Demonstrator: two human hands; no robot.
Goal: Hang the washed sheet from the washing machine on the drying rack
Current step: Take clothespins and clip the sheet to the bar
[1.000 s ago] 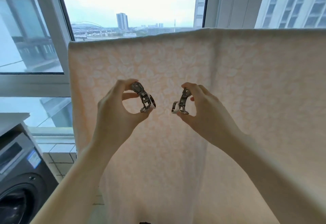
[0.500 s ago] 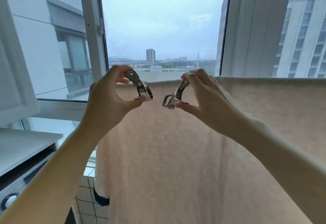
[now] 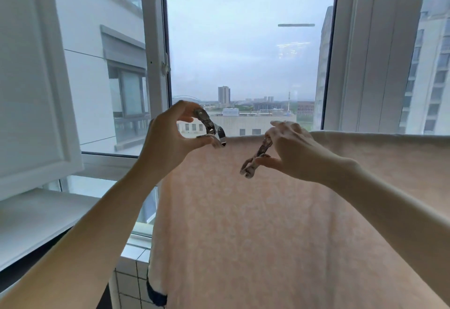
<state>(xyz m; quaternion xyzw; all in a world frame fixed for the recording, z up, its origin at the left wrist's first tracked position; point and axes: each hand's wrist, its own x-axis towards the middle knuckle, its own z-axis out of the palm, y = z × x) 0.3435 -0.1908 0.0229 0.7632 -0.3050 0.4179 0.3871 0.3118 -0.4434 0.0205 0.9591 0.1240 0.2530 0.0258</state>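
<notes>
A pale peach patterned sheet [image 3: 280, 223] hangs over a rail that it hides, its top fold running from the middle to the right edge. My left hand [image 3: 168, 138] pinches a metal clip [image 3: 210, 126] between thumb and fingers, right at the sheet's top left corner. My right hand [image 3: 292, 153] pinches a second metal clip [image 3: 254, 160], tilted, in front of the sheet just below the top fold. Both clips' jaws point towards each other. The washing machine is out of view.
A large window [image 3: 243, 53] with white frames [image 3: 155, 53] stands behind the sheet. A white cabinet door [image 3: 31, 77] hangs open at the left above a white counter [image 3: 36, 223]. White tiles [image 3: 129, 282] line the wall below the sill.
My view has tilted upward, so the sheet sits lower in frame. Both hands rose with the clips to the sheet's top edge. The right clip has dropped slightly lower than the left.
</notes>
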